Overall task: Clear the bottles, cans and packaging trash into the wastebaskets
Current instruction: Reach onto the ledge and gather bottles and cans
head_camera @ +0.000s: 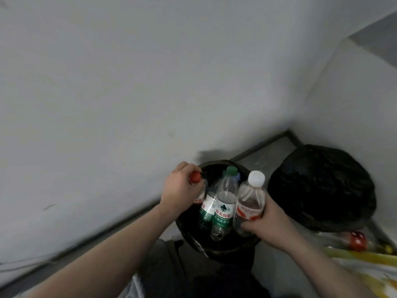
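Both forearms reach forward from the bottom of the view toward a round black wastebasket (217,248) standing on the floor in the corner of two pale walls. The left hand (181,188) is over the bin's left rim, its fingers curled round the neck of a bottle with a red cap (196,177), most of which is hidden behind the hand. The right hand (268,220) grips the lower body of a clear bottle with a white cap (251,198) and a red and white label, holding it nearly upright over the right side of the bin. Between the two hands, a bottle with a green cap (225,203) and another green-labelled bottle (207,206) stand close together inside the basket. Just to the right of the bin sits a bulging black rubbish bag (322,186). Lower right, some clear packaging with a red piece (357,240) lies beside yellow and white material (365,265).
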The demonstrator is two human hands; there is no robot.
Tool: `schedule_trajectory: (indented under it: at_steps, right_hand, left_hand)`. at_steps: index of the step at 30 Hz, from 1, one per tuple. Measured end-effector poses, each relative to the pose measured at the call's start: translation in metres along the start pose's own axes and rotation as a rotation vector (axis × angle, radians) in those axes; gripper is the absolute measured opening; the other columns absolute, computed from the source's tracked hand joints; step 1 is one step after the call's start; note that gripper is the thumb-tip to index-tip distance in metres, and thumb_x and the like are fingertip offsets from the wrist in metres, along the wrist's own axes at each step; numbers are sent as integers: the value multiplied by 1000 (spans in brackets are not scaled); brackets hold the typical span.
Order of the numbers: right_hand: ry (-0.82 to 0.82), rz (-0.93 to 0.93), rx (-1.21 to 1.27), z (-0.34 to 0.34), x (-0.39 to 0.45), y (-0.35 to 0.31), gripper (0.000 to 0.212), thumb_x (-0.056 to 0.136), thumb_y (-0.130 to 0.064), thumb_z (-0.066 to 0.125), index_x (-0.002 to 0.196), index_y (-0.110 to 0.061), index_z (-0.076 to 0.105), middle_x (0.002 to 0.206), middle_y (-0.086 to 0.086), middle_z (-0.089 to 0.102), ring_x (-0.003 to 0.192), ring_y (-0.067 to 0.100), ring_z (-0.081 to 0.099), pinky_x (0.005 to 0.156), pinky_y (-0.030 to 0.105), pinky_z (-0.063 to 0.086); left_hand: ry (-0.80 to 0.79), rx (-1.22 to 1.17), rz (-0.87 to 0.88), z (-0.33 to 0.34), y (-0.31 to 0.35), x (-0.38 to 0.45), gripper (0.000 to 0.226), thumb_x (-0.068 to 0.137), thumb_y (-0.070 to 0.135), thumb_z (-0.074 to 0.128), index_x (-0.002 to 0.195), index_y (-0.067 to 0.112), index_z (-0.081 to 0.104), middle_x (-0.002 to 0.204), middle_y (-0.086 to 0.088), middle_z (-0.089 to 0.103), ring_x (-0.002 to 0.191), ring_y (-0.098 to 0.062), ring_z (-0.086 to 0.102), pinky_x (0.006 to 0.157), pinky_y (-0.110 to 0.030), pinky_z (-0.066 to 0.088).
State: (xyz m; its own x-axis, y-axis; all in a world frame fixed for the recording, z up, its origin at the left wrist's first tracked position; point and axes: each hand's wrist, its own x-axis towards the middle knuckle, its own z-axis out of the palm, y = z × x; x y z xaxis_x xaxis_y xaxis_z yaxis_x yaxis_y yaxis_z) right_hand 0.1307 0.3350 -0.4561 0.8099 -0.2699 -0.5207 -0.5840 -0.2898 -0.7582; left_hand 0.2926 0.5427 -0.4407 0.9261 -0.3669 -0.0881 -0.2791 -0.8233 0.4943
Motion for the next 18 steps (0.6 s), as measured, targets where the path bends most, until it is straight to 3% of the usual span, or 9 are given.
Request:
schedule_trajectory:
  at_steps: [4,8,11,15,18]
  right_hand:
    - [-27,-61,-76,-2,-3,-1,76,52,-19,87,117,-41,55,104,-18,70,96,-1,66,85,29,55]
    - [127,-67,-36,-8,-39,-7,80,58,-21,92,126,-38,54,110,-17,68,99,5,65,80,25,48]
    - [205,-1,-22,-13,-66,-6,79,59,-20,93,128,-30,56,112,-12,68,103,10,66,82,27,46]
    - [182,-54,-55,-16,-57,-21,82,61,-19,93,133,-29,55,113,-14,67,97,1,62,75,17,45]
    - [171,-67,-50,-7,-37,-27,77,60,-18,94,127,-29,56,108,-17,68,95,-1,64,73,15,46]
  left_hand:
    - [-8,-28,-3,10,-16,-12,42,79,35,79,119,26,69,115,5,64,102,-19,64,88,-23,45]
    - [-80,-38,-38,-14,-11,-34,73,88,41,71,152,22,41,150,-5,42,132,-25,49,111,-31,37]
    - [-110,-53,-67,-34,-8,-52,72,87,39,69,152,25,39,152,-4,38,131,-27,51,110,-37,42]
    - [-124,-91,-71,-34,-28,-54,66,87,32,69,147,20,45,145,-6,43,122,-28,57,110,-37,43]
    - [-217,-98,-159,-24,-34,-58,72,81,25,74,145,12,42,140,-13,47,129,-30,49,111,-32,38]
